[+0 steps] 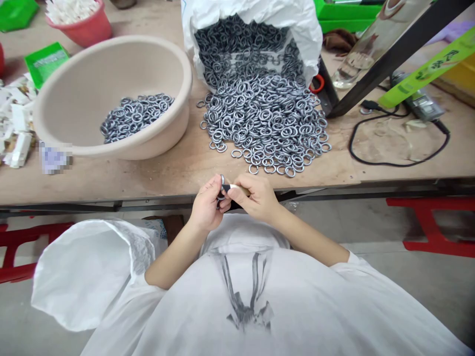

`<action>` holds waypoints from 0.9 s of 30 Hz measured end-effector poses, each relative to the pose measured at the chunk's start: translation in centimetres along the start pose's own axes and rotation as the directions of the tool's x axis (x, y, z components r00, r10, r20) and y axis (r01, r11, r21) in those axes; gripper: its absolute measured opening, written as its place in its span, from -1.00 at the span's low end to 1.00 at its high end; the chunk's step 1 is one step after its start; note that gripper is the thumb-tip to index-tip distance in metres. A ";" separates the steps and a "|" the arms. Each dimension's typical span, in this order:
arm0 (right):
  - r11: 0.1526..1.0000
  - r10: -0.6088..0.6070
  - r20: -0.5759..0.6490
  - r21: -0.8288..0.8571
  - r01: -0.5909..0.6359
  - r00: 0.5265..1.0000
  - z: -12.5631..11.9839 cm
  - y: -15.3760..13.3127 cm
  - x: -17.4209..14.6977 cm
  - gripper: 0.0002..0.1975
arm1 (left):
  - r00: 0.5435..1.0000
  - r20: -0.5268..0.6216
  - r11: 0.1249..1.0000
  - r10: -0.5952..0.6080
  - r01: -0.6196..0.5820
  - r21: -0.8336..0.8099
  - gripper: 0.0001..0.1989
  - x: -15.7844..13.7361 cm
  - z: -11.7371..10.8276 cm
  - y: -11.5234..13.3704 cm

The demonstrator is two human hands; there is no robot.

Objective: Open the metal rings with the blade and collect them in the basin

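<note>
The left hand [208, 203] pinches grey rings [222, 179]; the right hand [259, 197] grips a small dark-tipped tool [226, 188]. This tool lies between both hands, its long axis crosswise, the tip toward the rings.

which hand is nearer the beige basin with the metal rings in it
Left. The left hand is to the right of the beige basin, on the person's side of it; the right hand is farther right, beyond the left hand.

white sack [256, 7] partly beyond the top edge
</note>
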State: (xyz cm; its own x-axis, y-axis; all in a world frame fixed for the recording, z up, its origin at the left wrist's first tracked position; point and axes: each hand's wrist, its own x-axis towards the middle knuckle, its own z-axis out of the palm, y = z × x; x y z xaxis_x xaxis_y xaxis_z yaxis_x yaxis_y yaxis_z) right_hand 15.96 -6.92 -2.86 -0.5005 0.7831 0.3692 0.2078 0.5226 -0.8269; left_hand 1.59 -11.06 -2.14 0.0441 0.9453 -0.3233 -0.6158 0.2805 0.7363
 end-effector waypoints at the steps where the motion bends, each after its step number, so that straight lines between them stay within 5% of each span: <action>1: 0.999 -0.014 0.000 -0.037 0.014 1.000 0.0 -0.1 0.0 -0.58 | 1.000 -0.005 1.000 -0.005 0.005 -0.007 -0.51 0.0 0.1 0.0; 12: 0.993 0.118 0.058 -0.036 -0.116 0.991 0.6 0.1 0.2 -0.54 | 0.999 0.019 0.999 -0.042 0.042 0.003 -0.52 0.0 -0.2 0.2; 19: 0.960 0.276 -0.173 -0.004 -0.281 0.945 -0.9 1.6 2.0 -0.51 | 0.977 0.195 0.993 -0.089 0.071 0.099 -0.50 -1.2 -0.2 -0.1; 24: 0.981 0.137 0.081 0.124 -0.146 0.987 -0.1 -0.2 2.2 -0.58 | 0.999 0.053 0.999 -0.012 0.009 0.051 -0.54 -0.8 -0.7 0.5; 27: 0.985 0.164 0.090 0.041 -0.168 0.982 0.2 -0.1 3.3 -0.62 | 0.997 0.083 0.998 -0.003 -0.002 0.063 -0.53 -0.8 -1.0 0.8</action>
State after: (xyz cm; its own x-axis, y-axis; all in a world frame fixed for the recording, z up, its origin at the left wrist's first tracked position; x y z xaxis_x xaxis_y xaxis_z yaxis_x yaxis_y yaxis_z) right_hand 14.12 -4.42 -1.64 -0.5329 0.8248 0.1891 0.2546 0.3694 -0.8937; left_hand 0.29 -11.79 -1.83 0.1111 0.9549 -0.2754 -0.5650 0.2887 0.7729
